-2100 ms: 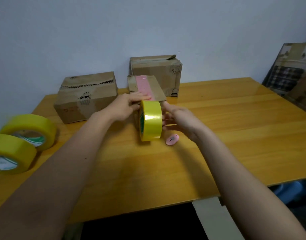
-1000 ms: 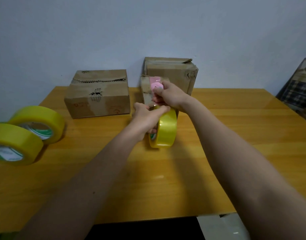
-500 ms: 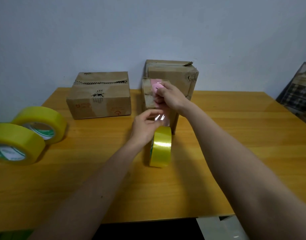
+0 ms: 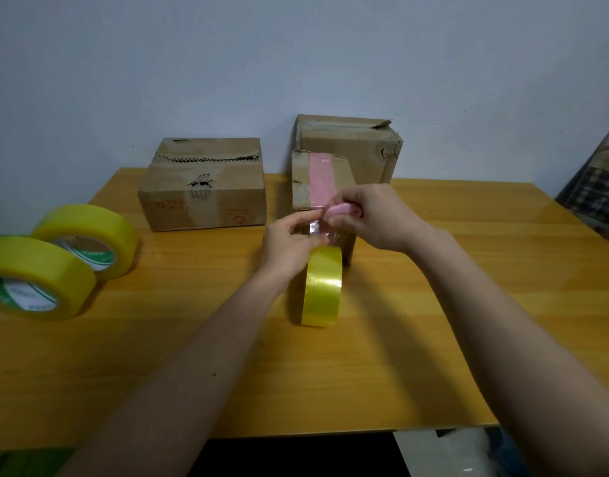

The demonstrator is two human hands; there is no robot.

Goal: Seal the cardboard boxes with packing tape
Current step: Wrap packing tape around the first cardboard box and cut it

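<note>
A small cardboard box (image 4: 301, 182) with a pink strip along its top stands at the middle of the table. In front of it a yellow tape roll (image 4: 322, 287) stands on edge, and a clear strip of tape (image 4: 318, 230) runs from the roll up to the box. My left hand (image 4: 289, 242) pinches that strip just above the roll. My right hand (image 4: 375, 218) grips a small pink cutter (image 4: 339, 212) at the strip, near the box's front top edge.
A wider box with a torn top (image 4: 203, 187) sits to the left, a taller box (image 4: 358, 146) behind the small one. Two more yellow tape rolls (image 4: 86, 239) (image 4: 31, 280) lie at the table's left edge. A framed object (image 4: 595, 180) leans at the far right.
My right hand picked the pink cutter up from the table and brought it to the tape strip. My left hand left the box top and now pinches the strip. The roll moved nearer me.
</note>
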